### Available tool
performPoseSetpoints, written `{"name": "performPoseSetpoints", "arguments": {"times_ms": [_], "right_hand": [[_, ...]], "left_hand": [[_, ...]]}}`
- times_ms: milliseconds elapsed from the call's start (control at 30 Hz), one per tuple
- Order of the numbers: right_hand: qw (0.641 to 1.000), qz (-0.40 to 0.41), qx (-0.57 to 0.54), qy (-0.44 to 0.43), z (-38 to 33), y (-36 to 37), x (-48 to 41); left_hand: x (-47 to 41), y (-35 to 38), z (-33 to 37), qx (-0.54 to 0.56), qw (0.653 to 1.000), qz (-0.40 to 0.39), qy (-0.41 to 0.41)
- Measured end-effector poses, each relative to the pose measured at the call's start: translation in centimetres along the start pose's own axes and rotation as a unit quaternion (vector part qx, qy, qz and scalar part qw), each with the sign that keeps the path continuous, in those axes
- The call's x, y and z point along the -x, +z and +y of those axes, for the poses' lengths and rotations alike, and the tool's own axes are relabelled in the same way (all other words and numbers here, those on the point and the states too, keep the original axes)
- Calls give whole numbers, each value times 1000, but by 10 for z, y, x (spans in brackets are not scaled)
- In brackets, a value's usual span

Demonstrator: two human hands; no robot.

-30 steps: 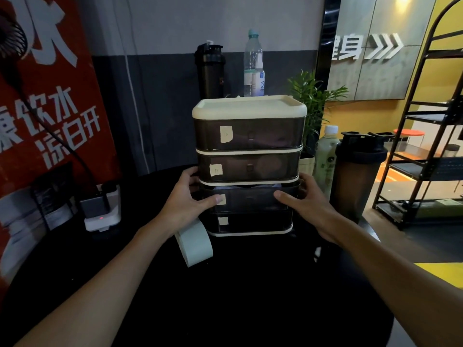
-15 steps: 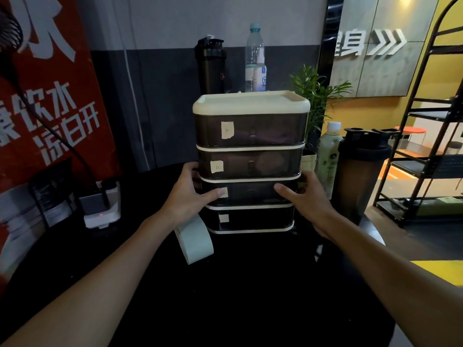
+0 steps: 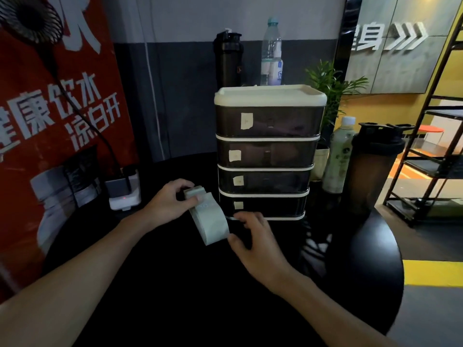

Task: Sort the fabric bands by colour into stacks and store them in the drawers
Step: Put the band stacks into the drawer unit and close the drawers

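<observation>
The pale green fabric bands (image 3: 210, 221) are pinched at their far end by the left hand (image 3: 170, 204). The right hand (image 3: 253, 236) is kept loosely curled, holding nothing, just beside their near end.

Dark round table (image 3: 175, 296) with drawer unit (image 3: 268, 156), bottle (image 3: 338, 159), shaker (image 3: 370, 166), power strip (image 3: 124, 194).

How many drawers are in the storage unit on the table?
4, stacked one above another: the top drawer, second drawer, third drawer and bottom drawer. None appears hidden.
</observation>
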State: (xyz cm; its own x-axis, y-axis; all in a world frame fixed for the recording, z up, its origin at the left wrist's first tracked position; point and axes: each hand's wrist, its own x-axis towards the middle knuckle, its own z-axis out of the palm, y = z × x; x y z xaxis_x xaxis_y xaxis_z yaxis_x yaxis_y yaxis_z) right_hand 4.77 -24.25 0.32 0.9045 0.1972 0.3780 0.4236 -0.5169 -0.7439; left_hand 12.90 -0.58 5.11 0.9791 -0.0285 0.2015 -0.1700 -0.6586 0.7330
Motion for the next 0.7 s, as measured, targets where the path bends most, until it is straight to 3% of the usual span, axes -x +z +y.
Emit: {"name": "performPoseSetpoints", "arguments": {"times_ms": [233,533,700], "right_hand": [[980,-134,144,-42,-14,16,-9],[980,-123,146,-52,-10,18,-11],[980,-123,146,-50,-12,19,-11]], "left_hand": [[-6,1,-15,21,997,-12,-70],[-30,-6,-11,-14,987,-114,-112],[-36,-3,-13,74,986,-123,-84]]}}
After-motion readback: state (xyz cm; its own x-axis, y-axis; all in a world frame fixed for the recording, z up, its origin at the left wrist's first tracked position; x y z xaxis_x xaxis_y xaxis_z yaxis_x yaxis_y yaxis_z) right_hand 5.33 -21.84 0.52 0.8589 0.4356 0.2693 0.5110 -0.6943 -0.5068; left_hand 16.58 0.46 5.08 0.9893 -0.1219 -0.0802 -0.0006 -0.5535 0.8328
